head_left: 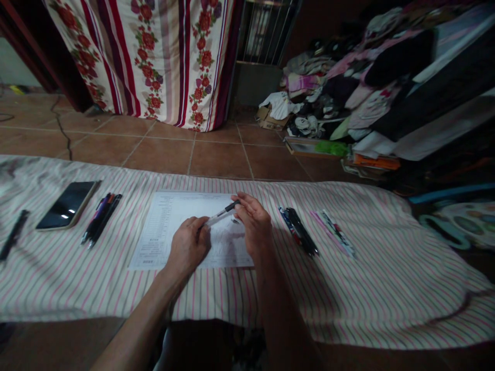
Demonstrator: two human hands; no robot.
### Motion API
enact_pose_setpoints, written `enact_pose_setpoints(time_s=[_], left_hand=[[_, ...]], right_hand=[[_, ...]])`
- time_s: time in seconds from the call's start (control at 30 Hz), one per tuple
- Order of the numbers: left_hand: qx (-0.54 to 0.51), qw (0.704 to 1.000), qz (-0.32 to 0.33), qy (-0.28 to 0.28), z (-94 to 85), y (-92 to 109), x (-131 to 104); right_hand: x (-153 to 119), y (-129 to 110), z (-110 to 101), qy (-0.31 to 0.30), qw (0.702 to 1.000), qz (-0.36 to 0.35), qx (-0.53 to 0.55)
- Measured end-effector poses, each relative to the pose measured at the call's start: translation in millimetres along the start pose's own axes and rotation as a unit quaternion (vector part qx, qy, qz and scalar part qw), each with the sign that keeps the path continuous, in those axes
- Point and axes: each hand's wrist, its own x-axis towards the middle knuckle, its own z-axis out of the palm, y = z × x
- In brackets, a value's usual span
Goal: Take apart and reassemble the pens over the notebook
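Observation:
A clear-barrelled pen (219, 215) with a dark end is held between my two hands, above a printed sheet of paper (154, 226). My left hand (189, 241) is closed on the clear end of the barrel. The fingers of my right hand (253, 219) pinch the black end, which points up and to the right. A small dark mark or object shows beneath the right fingers; I cannot tell which. To the right of the sheet lies a group of dark pens (300, 231), and beyond it a group of pink and patterned pens (333, 232).
A phone (67, 205), several dark pens (101, 219) and a black object (13, 234) lie on the left of the striped cloth (216, 293). Behind are a tiled floor (216, 154), a floral curtain (166, 56) and heaped clothes (348, 82).

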Motion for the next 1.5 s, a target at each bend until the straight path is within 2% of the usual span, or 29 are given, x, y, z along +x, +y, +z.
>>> enact_pose_setpoints(time_s=[0.5, 0.73, 0.93, 1.13, 1.27, 1.5], left_hand=[[-0.007, 1.000, -0.005, 0.013, 1.6, -2, 0], [-0.017, 1.000, -0.018, 0.007, -0.6, 1, 2], [-0.033, 0.999, -0.027, 0.025, 1.9, -2, 1], [-0.024, 0.999, -0.025, 0.005, -0.2, 0, 2], [-0.023, 0.999, -0.024, 0.008, -0.4, 0, 3], [-0.030, 0.999, -0.013, 0.022, 0.5, -1, 1]], right_hand=[[-1, 8, 3, -0.029, 0.999, -0.010, -0.035], [-2, 10, 7, -0.028, 0.999, -0.006, -0.020], [-3, 11, 10, -0.036, 0.999, -0.013, -0.026], [-3, 14, 9, -0.058, 0.996, -0.015, -0.059], [-3, 15, 8, -0.076, 0.993, -0.033, -0.081], [-5, 12, 10, -0.076, 0.993, -0.016, -0.084]])
